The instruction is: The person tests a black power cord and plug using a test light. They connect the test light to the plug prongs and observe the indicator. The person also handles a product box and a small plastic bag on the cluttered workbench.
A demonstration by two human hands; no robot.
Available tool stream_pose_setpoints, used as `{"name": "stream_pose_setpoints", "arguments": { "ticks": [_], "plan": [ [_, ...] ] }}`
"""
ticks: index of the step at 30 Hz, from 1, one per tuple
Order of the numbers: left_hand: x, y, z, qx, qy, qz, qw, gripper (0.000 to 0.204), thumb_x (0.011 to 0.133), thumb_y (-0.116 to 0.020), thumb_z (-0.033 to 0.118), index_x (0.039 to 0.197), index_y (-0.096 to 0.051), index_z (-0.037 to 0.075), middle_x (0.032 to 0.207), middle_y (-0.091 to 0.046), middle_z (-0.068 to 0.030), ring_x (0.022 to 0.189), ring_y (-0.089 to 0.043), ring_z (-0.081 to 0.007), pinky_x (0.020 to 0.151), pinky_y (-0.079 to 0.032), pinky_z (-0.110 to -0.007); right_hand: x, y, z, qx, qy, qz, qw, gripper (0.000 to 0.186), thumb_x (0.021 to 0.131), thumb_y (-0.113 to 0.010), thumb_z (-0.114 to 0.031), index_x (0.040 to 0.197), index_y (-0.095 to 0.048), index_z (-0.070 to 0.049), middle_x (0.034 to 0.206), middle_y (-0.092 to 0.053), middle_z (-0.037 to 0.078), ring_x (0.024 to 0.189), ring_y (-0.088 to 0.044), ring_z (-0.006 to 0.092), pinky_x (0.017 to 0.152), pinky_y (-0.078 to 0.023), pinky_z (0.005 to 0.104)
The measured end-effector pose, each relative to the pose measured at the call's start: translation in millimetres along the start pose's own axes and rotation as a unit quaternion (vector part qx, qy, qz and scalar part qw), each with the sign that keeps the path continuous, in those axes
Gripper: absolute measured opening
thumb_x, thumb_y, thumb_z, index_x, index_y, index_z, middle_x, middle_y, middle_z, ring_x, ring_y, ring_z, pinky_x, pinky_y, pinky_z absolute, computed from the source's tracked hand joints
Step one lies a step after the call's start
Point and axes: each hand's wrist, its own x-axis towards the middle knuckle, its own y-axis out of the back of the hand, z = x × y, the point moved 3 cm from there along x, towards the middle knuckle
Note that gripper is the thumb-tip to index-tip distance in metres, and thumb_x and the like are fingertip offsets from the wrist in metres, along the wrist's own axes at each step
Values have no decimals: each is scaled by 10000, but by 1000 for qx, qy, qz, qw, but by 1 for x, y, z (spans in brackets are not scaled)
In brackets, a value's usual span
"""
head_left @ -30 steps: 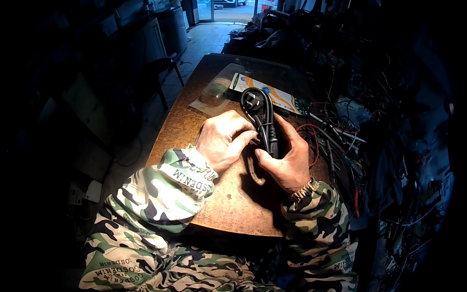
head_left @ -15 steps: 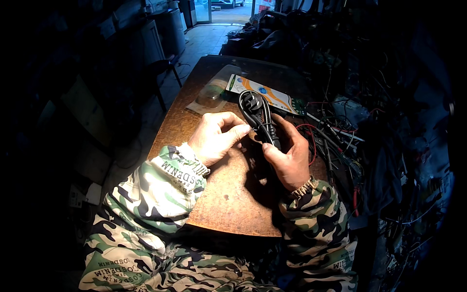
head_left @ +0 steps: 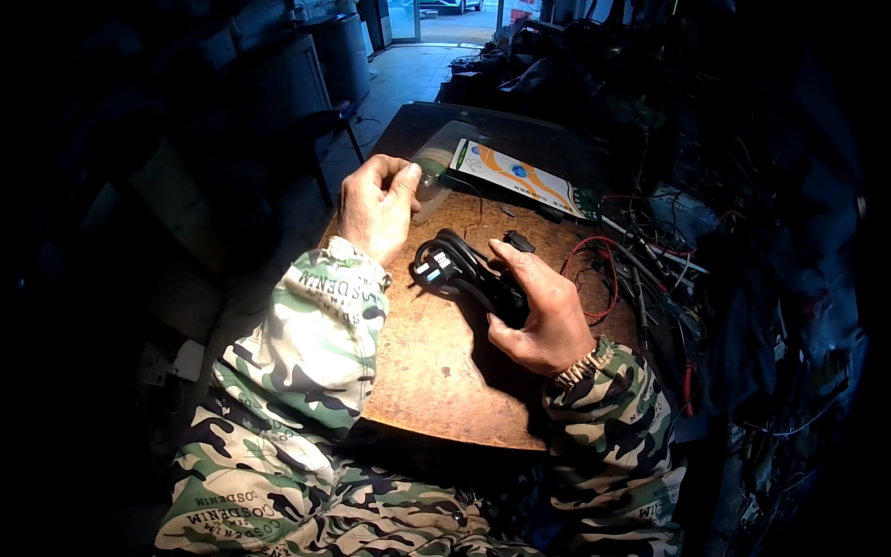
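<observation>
Through my feed, the wooden table (head_left: pixel 436 399) bears a white-and-orange box (head_left: pixel 520 176) and a clear package (head_left: pixel 455 136). My right hand (head_left: pixel 543 311) grips the coiled black cable (head_left: pixel 476 277) over the tabletop's middle. My left hand (head_left: pixel 376 209) pinches its fingertips near the package; whether they hold anything, I cannot tell. The plug (head_left: pixel 434 264) shows pale prongs.

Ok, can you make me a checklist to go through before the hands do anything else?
1. Right hand has a grip on the black cord: ok.
2. Plug showing its prongs: ok.
3. Left hand empty: cannot tell; it overlaps the clear plastic package in view.
4. Black cord tied up: cannot tell.
5. Red wire loop apart from the cord: ok.
6. Right side tidy: not ok, tangled wires there.
</observation>
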Motion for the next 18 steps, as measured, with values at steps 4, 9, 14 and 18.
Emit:
{"name": "stream_pose_setpoints", "arguments": {
  "ticks": [4, 9, 14, 18],
  "plan": [
    [11, 7, -21, 194, 29, -21, 980, 267, 879, -663, 217, 908, -701, -46, 767, -697, -143, 671, -654, -197, 668, -513, -335, -3, 7, 8, 197, -120, 67, 971, 566, 730, -718, -93, 1252, -572, 71, 1100, -679, 166, 1027, -657, 210, 940, -497, 309],
    [-7, -22, -15, 172, -47, -224, 958, 287, 905, -659, 252, 957, -709, -25, 822, -709, -169, 789, -706, -254, 724, -531, -360, -5, 24, 22, 429, -232, 167, 857, 449, 825, -646, -71, 1241, -573, 82, 1077, -667, 145, 945, -654, 147, 847, -524, 249],
    [-30, -37, 1, -221, 178, -322, 903, 507, 970, -619, 312, 1296, -494, -54, 1100, -629, -142, 954, -651, -168, 769, -556, -279, -6, 21, 27, 354, -184, 201, 895, 471, 880, -684, -148, 1265, -553, 88, 1124, -654, 147, 978, -645, 167, 874, -512, 263],
    [-50, -51, 9, -322, 200, -352, 856, 493, 929, -667, 261, 1280, -494, -39, 1123, -636, -147, 995, -637, -197, 870, -534, -298, -4, 10, 1, 302, -131, 121, 936, 468, 950, -650, -204, 1309, -531, 73, 1218, -627, 165, 1077, -624, 203, 932, -500, 296]
  ]
}}
